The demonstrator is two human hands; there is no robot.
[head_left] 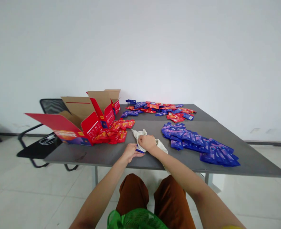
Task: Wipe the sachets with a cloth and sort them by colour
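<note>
Near the table's front edge, my right hand (147, 142) is closed on a white cloth (163, 147), pressing it against a blue packet (140, 151). My left hand (130, 152) grips that packet by its left side, fingers closed. The cloth covers most of the packet, so only a blue strip shows. Part of the cloth trails under my right forearm towards the table edge. To the left lie red packets (114, 132) in an overlapping heap. On the right, blue packets (190, 138) are spread in overlapping rows.
Open red cardboard boxes (92, 128) stand along the table's left side, flaps up. A mixed pile of red and blue packets (159, 108) covers the far part of the grey table (238, 159). A black chair (41, 149) stands left of the table.
</note>
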